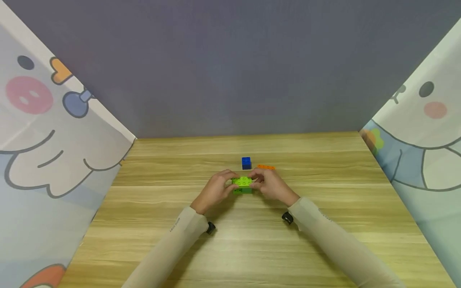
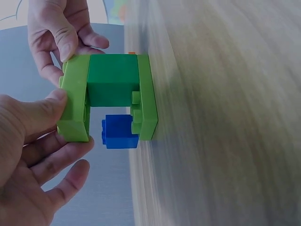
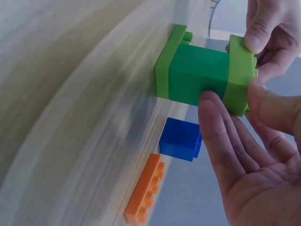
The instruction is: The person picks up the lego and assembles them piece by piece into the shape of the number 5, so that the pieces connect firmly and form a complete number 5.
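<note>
A light green studded brick tops a small stack, with a dark green block beneath its right part and a flat light green brick at the bottom on the table. The top brick's left end overhangs an open gap. My left hand pinches that overhanging end between thumb and fingers. At the other end, my right hand holds the top brick with its thumb at the side, while one fingertip rests against the dark green block in the right wrist view.
Just behind the stack, a blue brick stands on the wooden table. To its right lies a long, thin orange brick, partly behind my right hand. A grey wall rises at the table's far edge, with cartoon-printed panels on both sides.
</note>
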Demonstrator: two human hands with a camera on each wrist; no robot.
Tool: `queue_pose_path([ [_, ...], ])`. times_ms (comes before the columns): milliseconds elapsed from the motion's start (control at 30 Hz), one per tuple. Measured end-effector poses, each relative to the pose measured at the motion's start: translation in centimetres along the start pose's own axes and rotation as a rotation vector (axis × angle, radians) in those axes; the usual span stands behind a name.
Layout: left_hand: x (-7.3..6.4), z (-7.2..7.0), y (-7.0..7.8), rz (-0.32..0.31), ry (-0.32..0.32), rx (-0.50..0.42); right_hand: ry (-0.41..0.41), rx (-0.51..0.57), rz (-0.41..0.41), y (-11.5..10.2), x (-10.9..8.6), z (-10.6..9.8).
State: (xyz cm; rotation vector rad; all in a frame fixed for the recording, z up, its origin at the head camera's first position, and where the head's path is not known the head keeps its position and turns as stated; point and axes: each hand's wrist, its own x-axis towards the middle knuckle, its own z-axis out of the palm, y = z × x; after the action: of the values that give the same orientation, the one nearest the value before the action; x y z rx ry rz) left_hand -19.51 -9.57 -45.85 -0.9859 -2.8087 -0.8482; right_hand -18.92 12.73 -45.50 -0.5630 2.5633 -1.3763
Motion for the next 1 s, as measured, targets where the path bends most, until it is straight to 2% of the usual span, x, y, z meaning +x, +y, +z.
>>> queue_pose_path([
  [333,-0.3,0.7,-0.3,0.037,0.033,-0.002,0.018,-0.01,0.003,0.4,-0.4,0.2],
  [667,0.1,-0.4,-0.3,0.019,-0.077,-0.036,-0.035,-0.071,-0.027,0.1,-0.8,0.1],
  [833,1.0,-1.4,-0.3,0.002,-0.051,-0.084,-0.031,-0.097,-0.028,-0.1,-0.8,-0.5],
  [1000,2.4,-2.2,-0.9,-0.018,-0.036,-0.091,-0.005,-0.094,-0.062,-0.2,-0.6,-1.1],
])
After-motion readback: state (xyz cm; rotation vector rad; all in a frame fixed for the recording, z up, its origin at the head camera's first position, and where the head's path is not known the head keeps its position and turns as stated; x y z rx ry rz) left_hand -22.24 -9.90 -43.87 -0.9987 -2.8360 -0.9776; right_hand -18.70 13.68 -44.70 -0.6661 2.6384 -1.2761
